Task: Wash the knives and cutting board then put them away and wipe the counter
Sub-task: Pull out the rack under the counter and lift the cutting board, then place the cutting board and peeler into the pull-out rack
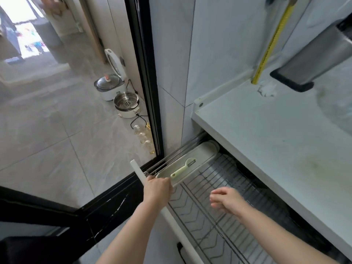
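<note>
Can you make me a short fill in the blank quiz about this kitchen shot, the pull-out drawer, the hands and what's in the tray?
1. The left hand grips the front edge of the pull-out ____.
2. In the white tray lies a single pale green ____.
3. The right hand hovers over the wire rack and holds ____.
4. The two cooking pots stand on the ____ beyond the black door frame.

Missing words: drawer; peeler; nothing; floor
</note>
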`<state>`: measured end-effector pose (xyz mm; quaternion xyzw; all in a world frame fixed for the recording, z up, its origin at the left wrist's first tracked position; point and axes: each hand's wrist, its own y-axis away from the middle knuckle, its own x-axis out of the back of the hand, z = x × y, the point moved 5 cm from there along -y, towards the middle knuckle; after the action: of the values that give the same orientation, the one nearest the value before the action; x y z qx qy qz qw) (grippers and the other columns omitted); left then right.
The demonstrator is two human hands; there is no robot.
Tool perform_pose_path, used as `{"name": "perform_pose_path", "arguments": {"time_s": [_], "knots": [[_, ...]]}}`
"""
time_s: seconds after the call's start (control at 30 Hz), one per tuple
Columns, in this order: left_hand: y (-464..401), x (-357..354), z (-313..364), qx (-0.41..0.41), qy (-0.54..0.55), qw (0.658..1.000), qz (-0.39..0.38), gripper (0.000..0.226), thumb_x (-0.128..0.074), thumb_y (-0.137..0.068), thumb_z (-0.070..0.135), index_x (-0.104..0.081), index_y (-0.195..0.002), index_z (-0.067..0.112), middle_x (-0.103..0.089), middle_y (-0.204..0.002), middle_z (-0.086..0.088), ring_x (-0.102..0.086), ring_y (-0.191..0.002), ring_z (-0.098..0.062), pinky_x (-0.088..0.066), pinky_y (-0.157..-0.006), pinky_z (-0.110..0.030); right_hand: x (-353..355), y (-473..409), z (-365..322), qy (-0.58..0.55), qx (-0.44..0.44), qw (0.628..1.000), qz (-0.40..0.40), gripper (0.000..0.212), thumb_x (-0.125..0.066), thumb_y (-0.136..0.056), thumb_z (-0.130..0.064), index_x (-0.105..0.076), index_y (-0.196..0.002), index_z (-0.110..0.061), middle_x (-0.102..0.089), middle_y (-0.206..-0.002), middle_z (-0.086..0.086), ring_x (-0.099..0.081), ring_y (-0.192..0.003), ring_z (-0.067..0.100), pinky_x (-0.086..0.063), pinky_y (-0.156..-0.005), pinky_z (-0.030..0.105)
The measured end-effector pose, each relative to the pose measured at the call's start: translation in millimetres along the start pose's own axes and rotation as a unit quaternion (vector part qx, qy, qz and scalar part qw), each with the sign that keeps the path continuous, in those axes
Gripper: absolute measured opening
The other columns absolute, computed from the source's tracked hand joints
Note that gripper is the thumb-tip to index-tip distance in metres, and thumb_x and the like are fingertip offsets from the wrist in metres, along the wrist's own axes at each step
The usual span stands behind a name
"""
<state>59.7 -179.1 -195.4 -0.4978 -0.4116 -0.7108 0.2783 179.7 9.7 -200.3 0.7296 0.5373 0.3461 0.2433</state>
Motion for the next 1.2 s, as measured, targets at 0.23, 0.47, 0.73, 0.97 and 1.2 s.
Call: {"name": "perform_pose_path", "arguments": {"time_s": [0.23, 0.47, 0.73, 0.97, 1.2], "knots": [[54, 31, 107, 0.026, 0.275, 0.954, -0.119, 0.047, -0.046, -0.095, 0.026, -0.035, -0.140, 0.018, -0.060, -0.120, -0.009, -0.064, -0.099, -0.023, -0.055, -0.085, -0.037, 83, 115, 20, 0.048, 0.031, 0.997, 0.050, 0.013, -0.059, -0.091, -0.020, -0.062, -0.103, -0.017, -0.069, -0.096, 0.002, -0.068, -0.078, 0.008, -0.046, -0.053, 0.012], [103, 81, 244, -0.096, 0.337, 0.928, -0.125, 0.048, -0.049, -0.095, 0.038, -0.039, -0.139, 0.021, -0.064, -0.116, -0.005, -0.063, -0.086, -0.013, -0.054, -0.078, -0.032, 207, 215, 78, -0.068, 0.030, 0.986, 0.151, 0.010, -0.057, -0.092, -0.017, -0.064, -0.086, -0.014, -0.070, -0.084, 0.007, -0.067, -0.065, 0.011, -0.051, -0.058, 0.024], [140, 93, 391, -0.165, 0.326, 0.922, -0.124, 0.042, -0.048, -0.096, 0.037, -0.043, -0.134, 0.021, -0.067, -0.088, -0.004, -0.066, -0.084, -0.020, -0.054, -0.081, -0.035, 358, 298, 177, -0.169, 0.033, 0.944, 0.281, 0.013, -0.054, -0.092, -0.009, -0.059, -0.080, -0.008, -0.060, -0.072, 0.008, -0.055, -0.058, 0.015, -0.037, -0.052, 0.022], [156, 78, 515, -0.180, 0.246, 0.950, -0.067, 0.042, -0.050, -0.095, 0.036, -0.047, -0.132, 0.016, -0.064, -0.094, -0.001, -0.064, -0.088, -0.017, -0.044, -0.078, -0.024, 462, 323, 269, -0.253, 0.031, 0.912, 0.322, 0.011, -0.053, -0.093, -0.009, -0.062, -0.088, -0.006, -0.063, -0.076, 0.009, -0.057, -0.064, 0.017, -0.043, -0.049, 0.021], [140, 71, 595, -0.197, 0.173, 0.965, -0.009, 0.031, -0.058, -0.089, 0.029, -0.062, -0.114, 0.011, -0.063, -0.106, -0.002, -0.060, -0.106, -0.024, -0.044, -0.089, -0.030, 509, 321, 321, -0.320, 0.024, 0.892, 0.320, 0.012, -0.051, -0.093, -0.004, -0.061, -0.100, -0.001, -0.059, -0.087, 0.012, -0.055, -0.073, 0.018, -0.043, -0.059, 0.025]]}}
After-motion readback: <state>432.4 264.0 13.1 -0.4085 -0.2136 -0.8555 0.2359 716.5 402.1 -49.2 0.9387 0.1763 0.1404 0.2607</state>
